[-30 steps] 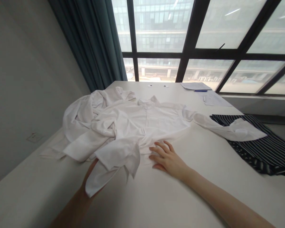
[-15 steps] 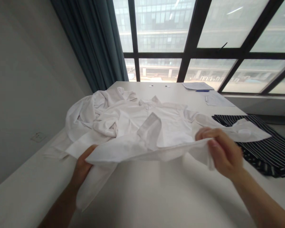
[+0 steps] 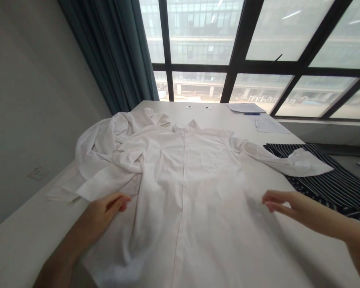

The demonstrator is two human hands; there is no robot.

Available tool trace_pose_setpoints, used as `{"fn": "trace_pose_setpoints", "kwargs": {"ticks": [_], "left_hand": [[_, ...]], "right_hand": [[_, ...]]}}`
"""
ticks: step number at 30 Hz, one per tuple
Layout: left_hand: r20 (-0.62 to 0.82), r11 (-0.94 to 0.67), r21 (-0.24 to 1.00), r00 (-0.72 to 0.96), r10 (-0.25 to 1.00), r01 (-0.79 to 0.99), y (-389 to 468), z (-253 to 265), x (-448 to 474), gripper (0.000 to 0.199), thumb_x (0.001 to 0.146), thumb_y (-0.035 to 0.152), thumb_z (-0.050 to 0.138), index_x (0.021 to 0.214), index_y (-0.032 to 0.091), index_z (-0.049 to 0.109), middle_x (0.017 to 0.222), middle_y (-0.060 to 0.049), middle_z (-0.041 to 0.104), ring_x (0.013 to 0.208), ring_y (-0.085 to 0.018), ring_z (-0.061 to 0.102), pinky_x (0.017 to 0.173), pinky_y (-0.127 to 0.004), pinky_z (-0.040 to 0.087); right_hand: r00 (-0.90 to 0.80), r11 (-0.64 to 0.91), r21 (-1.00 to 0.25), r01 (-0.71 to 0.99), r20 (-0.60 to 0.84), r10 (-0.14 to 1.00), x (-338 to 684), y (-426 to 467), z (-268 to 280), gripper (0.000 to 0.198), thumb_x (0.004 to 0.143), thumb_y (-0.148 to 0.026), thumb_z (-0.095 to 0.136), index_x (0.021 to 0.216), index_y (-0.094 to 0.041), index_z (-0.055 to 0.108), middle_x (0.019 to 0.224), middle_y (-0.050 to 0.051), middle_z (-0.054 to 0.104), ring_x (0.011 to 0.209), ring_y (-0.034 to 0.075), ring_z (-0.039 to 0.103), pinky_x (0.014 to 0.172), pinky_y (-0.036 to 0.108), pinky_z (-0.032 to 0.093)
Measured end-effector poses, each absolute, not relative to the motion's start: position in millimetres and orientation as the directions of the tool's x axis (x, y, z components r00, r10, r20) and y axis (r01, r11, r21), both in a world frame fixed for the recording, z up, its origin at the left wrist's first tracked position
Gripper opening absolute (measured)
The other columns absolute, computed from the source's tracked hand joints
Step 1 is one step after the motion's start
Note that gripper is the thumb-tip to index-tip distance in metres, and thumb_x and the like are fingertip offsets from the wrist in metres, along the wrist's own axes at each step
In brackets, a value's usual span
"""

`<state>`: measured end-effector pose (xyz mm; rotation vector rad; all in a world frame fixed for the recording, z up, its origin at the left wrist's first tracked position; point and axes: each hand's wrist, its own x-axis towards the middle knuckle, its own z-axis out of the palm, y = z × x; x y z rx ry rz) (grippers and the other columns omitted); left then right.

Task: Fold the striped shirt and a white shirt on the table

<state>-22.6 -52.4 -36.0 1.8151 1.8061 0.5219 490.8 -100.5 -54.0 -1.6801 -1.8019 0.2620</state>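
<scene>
A white button-up shirt lies spread front-up, its collar at the far end and its lower part reaching toward me past the bottom of the view. My left hand hovers over the shirt's left side, fingers loosely curled, with no cloth visible between them. To the right of the shirt's edge, my right hand is above the table, thumb and fingers loosely bent around nothing. One sleeve stretches out to the right; the left side of the shirt has bunched folds.
More crumpled white cloth is heaped at the left of the white table. Black-and-white striped fabric lies at the right edge. Papers and a blue pen are at the far right, before the window.
Both hands have let go of the shirt's lower edge. The cloth, raised and folded up before, now lies down flat toward me, showing its front placket.
</scene>
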Motion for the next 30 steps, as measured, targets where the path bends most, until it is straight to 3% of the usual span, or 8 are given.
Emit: {"fn": "trace_pose_setpoints", "kwargs": {"ticks": [3,8,12,18,21,24,27,30], "left_hand": [[0.043,0.002,0.530,-0.030,0.999,0.848,-44,-51,-17,0.037,0.081,0.057,0.049,0.088,0.025,0.067,0.097,-0.006,0.073,0.093,-0.028,0.066,0.088,-0.038,0.048],[-0.037,0.035,0.557,-0.017,0.999,0.830,-39,-72,-10,0.041,0.084,0.056,0.047,0.097,0.021,0.064,0.088,-0.006,0.072,0.081,-0.025,0.067,0.074,-0.033,0.050],[-0.042,0.017,0.559,0.007,0.999,0.829,-40,-74,2,0.040,0.082,0.055,0.045,0.092,0.021,0.063,0.070,-0.003,0.067,0.067,-0.024,0.065,0.062,-0.031,0.046],[0.103,-0.089,0.681,0.025,0.994,0.727,-44,-64,13,0.036,0.083,0.056,0.045,0.076,0.022,0.056,0.069,0.000,0.063,0.068,-0.019,0.060,0.063,-0.025,0.047],[0.099,0.026,0.783,-0.166,0.981,0.621,-45,-63,11,0.035,0.077,0.057,0.049,0.075,0.023,0.056,0.072,-0.002,0.062,0.076,-0.022,0.062,0.066,-0.027,0.050],[-0.034,0.204,0.900,-0.405,0.914,0.384,-45,-59,7,0.032,0.069,0.053,0.058,0.081,0.023,0.057,0.084,-0.003,0.066,0.088,-0.025,0.064,0.070,-0.029,0.053],[-0.182,0.234,0.961,-0.304,0.935,0.145,-46,-49,4,0.034,0.062,0.048,0.070,0.079,0.023,0.054,0.075,0.001,0.064,0.073,-0.021,0.064,0.060,-0.027,0.053],[-0.179,0.184,0.983,-0.191,0.965,0.005,-48,-36,3,0.043,0.056,0.039,0.079,0.085,0.024,0.051,0.074,0.005,0.063,0.065,-0.018,0.063,0.056,-0.025,0.053]], "right_hand": [[0.099,0.081,-0.578,0.812,0.274,0.957,491,-72,-66,0.043,0.078,-0.059,0.053,0.107,-0.030,0.068,0.080,0.010,0.069,0.072,0.024,0.066,0.063,0.039,0.052],[0.203,-0.080,-0.704,0.705,0.092,0.975,488,-25,-79,0.043,0.073,-0.048,0.059,0.111,-0.026,0.060,0.080,0.005,0.070,0.059,0.020,0.064,0.054,0.033,0.051],[0.246,-0.230,-0.842,0.487,-0.121,0.962,474,-11,-82,0.050,0.069,-0.041,0.063,0.114,-0.021,0.053,0.081,0.004,0.068,0.055,0.016,0.061,0.049,0.028,0.046],[0.125,-0.304,-0.937,0.172,-0.285,0.950,461,-20,-75,0.066,0.072,-0.049,0.068,0.126,-0.014,0.051,0.052,-0.009,0.044,0.045,0.009,0.040,0.043,0.021,0.028],[0.152,-0.349,-0.926,0.141,-0.328,0.932,465,-20,-76,0.067,0.072,-0.050,0.069,0.127,-0.015,0.054,0.056,-0.008,0.042,0.045,0.007,0.034,0.042,0.021,0.023],[0.200,-0.309,-0.931,0.196,-0.271,0.942,472,-19,-74,0.069,0.072,-0.048,0.071,0.131,-0.018,0.053,0.064,-0.005,0.047,0.053,0.009,0.039,0.045,0.021,0.028],[0.141,-0.231,-0.951,0.207,-0.205,0.969,477,-23,-62,0.074,0.075,-0.047,0.071,0.141,-0.025,0.045,0.066,-0.005,0.046,0.059,0.011,0.043,0.051,0.021,0.034],[0.045,-0.172,-0.961,0.217,-0.166,0.985,483,-29,-50,0.073,0.075,-0.046,0.072,0.141,-0.031,0.045,0.073,-0.005,0.045,0.061,0.009,0.040,0.051,0.020,0.034]]}}
